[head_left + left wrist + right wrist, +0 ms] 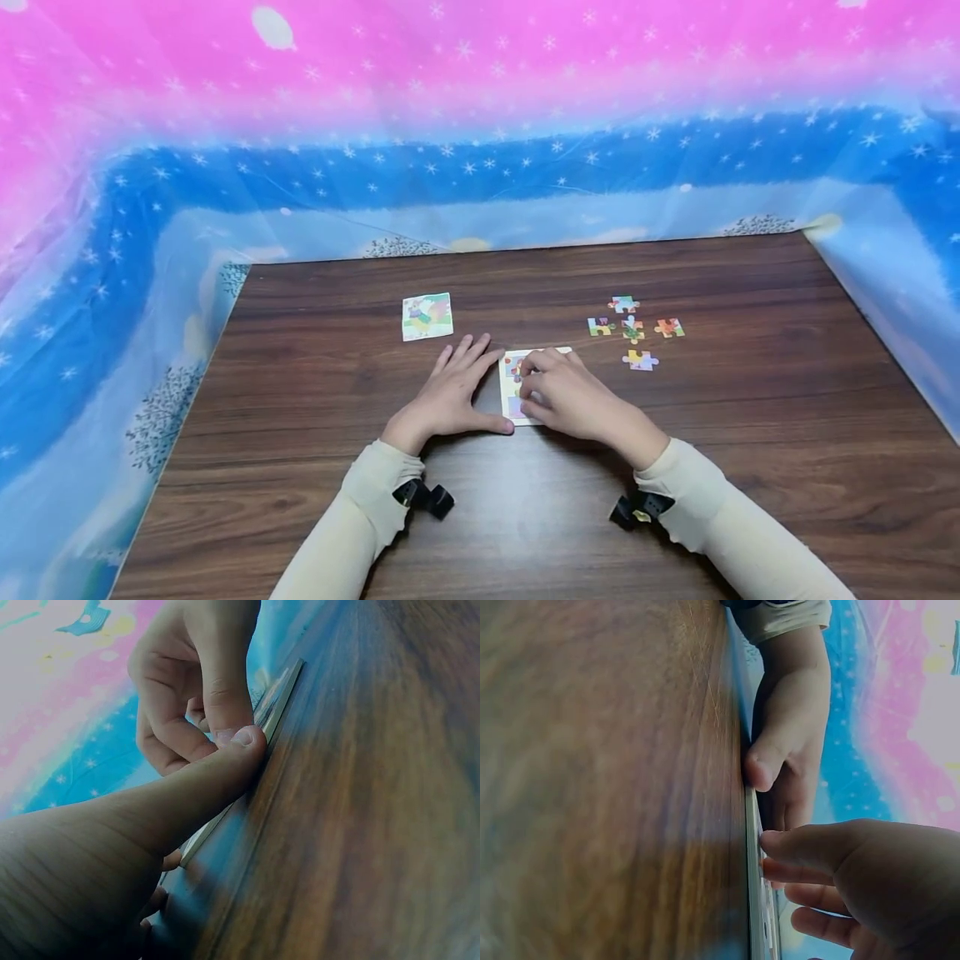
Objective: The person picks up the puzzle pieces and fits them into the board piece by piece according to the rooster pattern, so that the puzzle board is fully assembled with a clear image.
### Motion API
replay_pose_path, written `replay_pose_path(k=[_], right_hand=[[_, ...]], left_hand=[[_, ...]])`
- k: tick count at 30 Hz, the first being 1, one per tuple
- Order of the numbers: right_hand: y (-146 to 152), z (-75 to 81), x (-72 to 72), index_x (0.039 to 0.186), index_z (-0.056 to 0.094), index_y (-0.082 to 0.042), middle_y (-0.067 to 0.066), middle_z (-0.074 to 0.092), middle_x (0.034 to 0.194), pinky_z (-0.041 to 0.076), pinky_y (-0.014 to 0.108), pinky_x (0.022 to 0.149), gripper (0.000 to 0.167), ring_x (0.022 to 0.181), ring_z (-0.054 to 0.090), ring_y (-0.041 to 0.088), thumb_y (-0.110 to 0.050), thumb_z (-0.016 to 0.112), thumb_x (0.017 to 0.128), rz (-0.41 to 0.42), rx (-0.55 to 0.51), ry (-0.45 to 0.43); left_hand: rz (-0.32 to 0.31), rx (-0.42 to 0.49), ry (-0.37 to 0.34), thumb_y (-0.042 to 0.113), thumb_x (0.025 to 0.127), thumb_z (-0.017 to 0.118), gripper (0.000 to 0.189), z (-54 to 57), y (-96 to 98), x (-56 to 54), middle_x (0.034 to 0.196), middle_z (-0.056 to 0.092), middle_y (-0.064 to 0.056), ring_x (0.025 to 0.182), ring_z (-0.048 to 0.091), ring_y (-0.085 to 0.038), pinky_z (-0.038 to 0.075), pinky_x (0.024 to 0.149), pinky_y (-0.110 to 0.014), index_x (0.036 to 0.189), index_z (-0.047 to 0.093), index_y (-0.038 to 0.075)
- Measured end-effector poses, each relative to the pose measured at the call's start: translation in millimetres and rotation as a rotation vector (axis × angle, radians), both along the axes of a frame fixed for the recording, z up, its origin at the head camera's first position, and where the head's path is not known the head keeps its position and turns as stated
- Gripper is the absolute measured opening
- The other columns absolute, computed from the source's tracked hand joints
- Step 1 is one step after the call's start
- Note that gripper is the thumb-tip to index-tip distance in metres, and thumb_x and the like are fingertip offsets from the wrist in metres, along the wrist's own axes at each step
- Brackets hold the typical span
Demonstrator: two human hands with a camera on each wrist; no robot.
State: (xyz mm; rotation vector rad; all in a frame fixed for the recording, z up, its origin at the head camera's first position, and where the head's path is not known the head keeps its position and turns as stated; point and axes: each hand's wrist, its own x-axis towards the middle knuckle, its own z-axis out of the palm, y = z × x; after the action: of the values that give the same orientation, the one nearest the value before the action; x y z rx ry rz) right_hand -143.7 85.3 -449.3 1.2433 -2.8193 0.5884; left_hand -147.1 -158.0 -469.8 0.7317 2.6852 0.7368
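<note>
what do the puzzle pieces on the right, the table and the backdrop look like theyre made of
Puzzle pieces: likely printed cardboard, judging by the flat, brightly pictured shapes; thin wood is possible, and the finish is too small to tell.
Table: wood or wood-look laminate, slightly glossy, with dark grain and a pale glare patch.
Backdrop: seemingly printed fabric, from its creases.

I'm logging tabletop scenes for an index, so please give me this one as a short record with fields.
Surface: brown wood-grain table
Centre: pale-rimmed puzzle board, flat, partly covered
Left hand: fingers spread, thumb at the board's near left corner
Right hand: curled over the board; whether it pinches a piece is unclear
Far right: five loose jigsaw pieces, one amid four
Far left: picture card, flat
Backdrop: pink and blue cloth
</note>
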Motion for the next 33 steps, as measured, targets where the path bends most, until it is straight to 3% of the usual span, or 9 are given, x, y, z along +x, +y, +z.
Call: replay_pose_path(k=[5, 9, 13, 21, 25, 33], right_hand=[[3, 0.0, -1.5, 0.095, 0.082, -0.016, 0.001, 0.066, 0.114, 0.046, 0.048, 0.089, 0.007, 0.106, 0.058, 0.022, -0.023, 0.081, 0.095, -0.019, -0.047, 0.021], [19, -1.3, -6.0, 0.097, 0.082, -0.013, 0.003, 0.067, 0.109, 0.050, 0.048, 0.088, 0.006, 0.100, 0.062, 0.023, -0.019, 0.080, 0.095, -0.057, -0.189, 0.074], [51, -4.7, -18.6, 0.099, 0.081, -0.010, 0.005, 0.068, 0.105, 0.047, 0.049, 0.088, 0.007, 0.099, 0.063, 0.026, -0.013, 0.081, 0.093, -0.139, -0.312, 0.098], [120, -17.9, -43.0, 0.109, 0.079, -0.002, 0.014, 0.068, 0.110, 0.037, 0.051, 0.084, 0.022, 0.096, 0.059, 0.034, -0.005, 0.084, 0.088, -0.299, -0.378, 0.144], [146, -14.7, -42.6, 0.112, 0.079, -0.001, 0.015, 0.067, 0.110, 0.036, 0.054, 0.084, 0.025, 0.100, 0.058, 0.036, -0.005, 0.085, 0.088, -0.344, -0.347, 0.113], [171, -12.8, -30.5, 0.125, 0.079, -0.008, 0.014, 0.063, 0.123, 0.036, 0.060, 0.087, 0.037, 0.115, 0.053, 0.038, -0.022, 0.085, 0.092, -0.322, -0.102, -0.102]], left_hand=[[0.011, 0.003, 0.002, 0.066, 0.080, 0.084, 0.114, -0.2, 1.0, 0.3, 0.177, 0.012, -0.010, 0.163, 0.001, -0.032, -0.001, 0.130, -0.054, 0.168, 0.031, 0.017], [0.006, -0.001, -0.022, 0.068, 0.080, 0.083, 0.116, -2.8, 3.2, 2.7, 0.177, 0.009, -0.009, 0.163, -0.001, -0.030, -0.002, 0.130, -0.053, 0.169, 0.028, 0.018], [-0.005, 0.004, -0.025, 0.069, 0.080, 0.083, 0.117, -5.1, 4.8, 3.9, 0.177, 0.009, -0.008, 0.163, -0.001, -0.029, -0.002, 0.130, -0.052, 0.169, 0.027, 0.019], [0.001, 0.009, -0.022, 0.066, 0.079, 0.085, 0.115, -2.8, -0.3, 5.8, 0.177, 0.010, -0.010, 0.163, 0.000, -0.031, -0.003, 0.130, -0.053, 0.169, 0.030, 0.018], [-0.003, 0.005, -0.017, 0.067, 0.080, 0.084, 0.116, -1.0, -1.0, 4.4, 0.177, 0.010, -0.009, 0.163, 0.000, -0.030, -0.003, 0.130, -0.052, 0.169, 0.029, 0.018], [0.004, 0.016, -0.015, 0.067, 0.079, 0.084, 0.116, 0.2, -1.5, 1.9, 0.177, 0.011, -0.009, 0.163, 0.000, -0.031, -0.002, 0.130, -0.055, 0.169, 0.029, 0.018]])
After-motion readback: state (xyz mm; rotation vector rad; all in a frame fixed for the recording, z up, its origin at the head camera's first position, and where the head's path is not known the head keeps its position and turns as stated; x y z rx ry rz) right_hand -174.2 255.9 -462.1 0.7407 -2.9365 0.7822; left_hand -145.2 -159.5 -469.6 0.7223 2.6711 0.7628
